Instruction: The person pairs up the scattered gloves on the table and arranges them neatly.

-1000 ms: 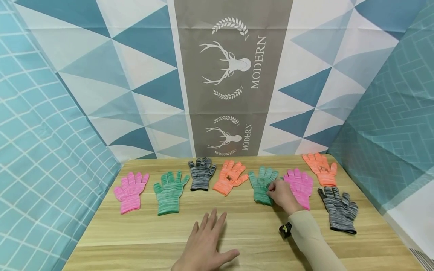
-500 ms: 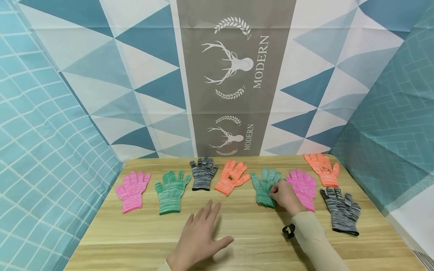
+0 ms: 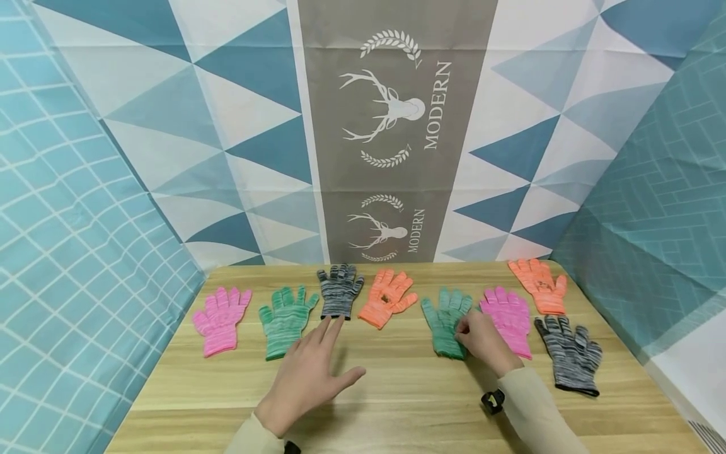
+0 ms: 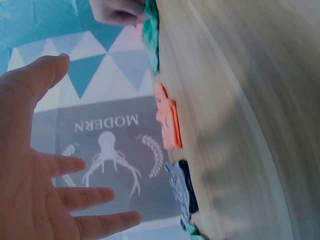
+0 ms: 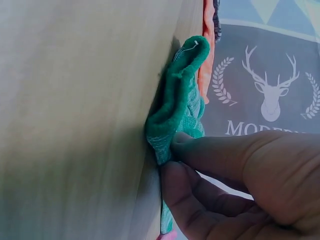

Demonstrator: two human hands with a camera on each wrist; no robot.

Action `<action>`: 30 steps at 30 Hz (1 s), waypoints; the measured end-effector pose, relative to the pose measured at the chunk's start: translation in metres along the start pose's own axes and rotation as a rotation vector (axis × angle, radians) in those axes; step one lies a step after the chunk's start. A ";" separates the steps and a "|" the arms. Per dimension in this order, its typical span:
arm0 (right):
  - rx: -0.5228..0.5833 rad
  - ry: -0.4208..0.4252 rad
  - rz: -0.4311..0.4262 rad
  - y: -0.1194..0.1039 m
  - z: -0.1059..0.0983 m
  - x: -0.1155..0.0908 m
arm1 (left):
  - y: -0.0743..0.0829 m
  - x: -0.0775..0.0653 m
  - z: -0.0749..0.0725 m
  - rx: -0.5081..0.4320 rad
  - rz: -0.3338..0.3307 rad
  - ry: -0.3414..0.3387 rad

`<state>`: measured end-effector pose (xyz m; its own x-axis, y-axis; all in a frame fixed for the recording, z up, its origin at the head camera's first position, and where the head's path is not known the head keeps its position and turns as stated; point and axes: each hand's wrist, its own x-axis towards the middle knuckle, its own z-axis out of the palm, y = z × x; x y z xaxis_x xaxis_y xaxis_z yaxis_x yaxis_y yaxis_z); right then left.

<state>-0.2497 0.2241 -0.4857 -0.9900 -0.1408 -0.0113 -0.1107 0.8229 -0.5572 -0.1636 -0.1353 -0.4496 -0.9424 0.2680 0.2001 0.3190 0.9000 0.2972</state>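
Observation:
My right hand [image 3: 482,338] pinches the right edge of a green knitted glove [image 3: 445,321] between thumb and fingers. In the right wrist view the cuff of that green glove [image 5: 172,95] gapes a little, and the thumb and index finger meet on its side. With fingers spread, my left hand [image 3: 309,372] hovers over the table and holds nothing. Its fingertips overlap the cuff of a grey-black glove [image 3: 339,291] in the head view, and another green glove [image 3: 285,320] lies just left of it.
On the wooden table [image 3: 397,410] lie two pink gloves, one far left [image 3: 221,320] and one beside my right hand [image 3: 507,318]. An orange glove [image 3: 387,298] is at the middle back; another orange glove [image 3: 540,285] and a grey-black glove [image 3: 570,353] lie at the right.
The pinched green glove has slid slightly toward me with my right hand. My left hand has moved left and farther forward, toward the left green glove.

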 end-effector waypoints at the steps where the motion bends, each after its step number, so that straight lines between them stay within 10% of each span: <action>1: -0.003 0.006 -0.006 0.001 0.000 -0.001 | -0.003 0.000 -0.001 0.008 -0.007 0.003; 30: 0.030 0.312 -0.176 -0.030 -0.050 -0.046 | -0.077 0.002 -0.006 0.020 -0.157 0.076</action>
<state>-0.2050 0.2330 -0.4272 -0.9357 -0.1002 0.3382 -0.2836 0.7839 -0.5524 -0.1897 -0.2061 -0.4664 -0.9698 0.0977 0.2234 0.1662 0.9354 0.3122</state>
